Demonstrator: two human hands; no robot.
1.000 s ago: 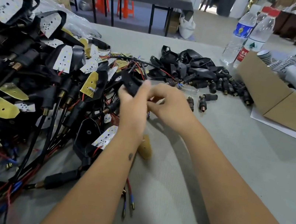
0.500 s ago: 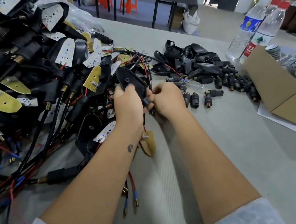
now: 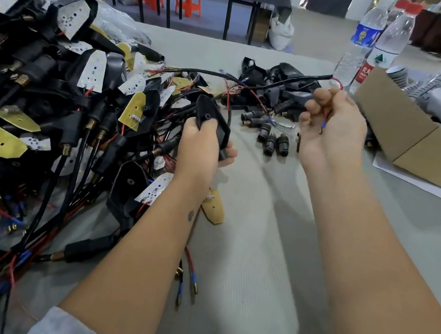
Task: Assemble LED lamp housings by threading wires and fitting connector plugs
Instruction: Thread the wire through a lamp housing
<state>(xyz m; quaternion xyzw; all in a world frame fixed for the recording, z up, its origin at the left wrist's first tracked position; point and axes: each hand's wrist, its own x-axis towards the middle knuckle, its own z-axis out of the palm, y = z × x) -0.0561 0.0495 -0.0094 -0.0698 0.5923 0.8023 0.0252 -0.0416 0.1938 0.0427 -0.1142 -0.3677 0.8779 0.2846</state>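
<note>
Left hand [image 3: 202, 149] grips housing [image 3: 212, 122]; right hand [image 3: 332, 127] pinches wire [image 3: 284, 83], held far right of housing; plugs [image 3: 273, 143] between.

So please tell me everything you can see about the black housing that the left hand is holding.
The black housing is a flat, pointed shell, matte and plastic-looking, with a small round hole near its narrow tip. It is tilted, tip pointing up and away from the person, above the grey table beside the parts pile. The left hand grips its lower part, fingers curled round the right edge. A black cable arcs away from its right side; the join is not clear.
</note>
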